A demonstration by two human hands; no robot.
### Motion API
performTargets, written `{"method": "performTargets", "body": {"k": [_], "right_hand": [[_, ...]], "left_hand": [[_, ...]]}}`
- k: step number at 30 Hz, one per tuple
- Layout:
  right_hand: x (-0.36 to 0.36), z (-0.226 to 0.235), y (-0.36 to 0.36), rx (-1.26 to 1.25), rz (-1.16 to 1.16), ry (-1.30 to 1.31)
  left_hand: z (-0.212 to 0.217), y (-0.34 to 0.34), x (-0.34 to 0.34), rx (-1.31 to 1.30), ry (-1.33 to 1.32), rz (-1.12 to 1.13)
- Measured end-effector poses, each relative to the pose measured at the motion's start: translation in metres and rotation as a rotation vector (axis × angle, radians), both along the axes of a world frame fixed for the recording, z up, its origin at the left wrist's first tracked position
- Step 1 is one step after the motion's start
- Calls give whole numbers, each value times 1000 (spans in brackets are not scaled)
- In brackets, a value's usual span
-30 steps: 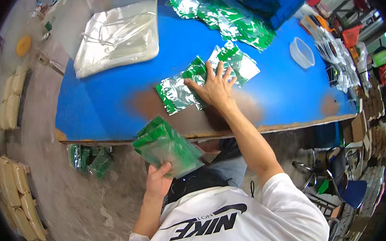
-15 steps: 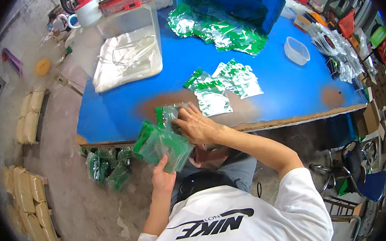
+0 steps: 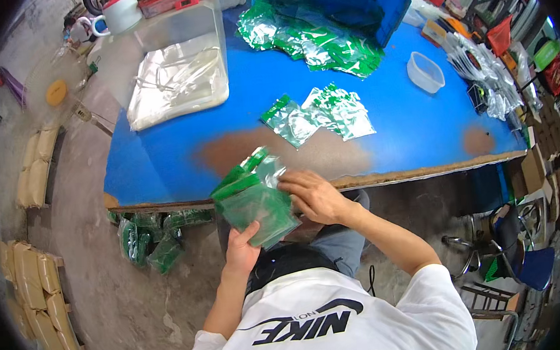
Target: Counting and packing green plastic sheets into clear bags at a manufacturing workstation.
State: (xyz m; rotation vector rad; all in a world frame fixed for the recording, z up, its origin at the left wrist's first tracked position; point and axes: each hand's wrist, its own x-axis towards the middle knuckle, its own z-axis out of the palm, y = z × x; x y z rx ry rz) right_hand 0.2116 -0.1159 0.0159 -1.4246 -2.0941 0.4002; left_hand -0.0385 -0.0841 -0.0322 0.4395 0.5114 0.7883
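As our right hand [image 3: 318,197] came back from the worktop [image 3: 167,167], it brought a green-and-silver pouch [image 3: 270,168] to the far side of the green pouch stack [image 3: 254,210], so fewer pouches lay loose. Its bent fingers pressed together at that pouch's right edge; we could not tell whether the thumb pinched it. Our left hand [image 3: 240,249] clasped the stack near the worktop's near edge, thumb on top. Loose foil pouches [image 3: 344,114] lay farther off, to the right.

At the back left, a white jug [image 3: 123,15] just beside a red box [image 3: 182,0]. Far left, brown bags [image 3: 31,277] in piles. Low on the right, a blue chair [image 3: 537,268].
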Motion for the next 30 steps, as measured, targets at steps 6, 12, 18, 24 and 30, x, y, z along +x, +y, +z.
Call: {"method": "performTargets", "body": {"k": [6,12,18,24,30], "right_hand": [[50,2,56,285,-483,-435],[10,4,9,15,137,-83],[116,-7,7,151,-792,-390],[23,7,-29,14,-95,-148],[8,10,-22,-349,9,443]], "left_hand": [[-13,-1,4,-18,57,-21],[-17,2,2,-88,-106,29],[-21,2,1,-166,-113,-36],[-20,-7,19,-148,-110,-111],[-13,-7,19,-158,-68,-57]]}}
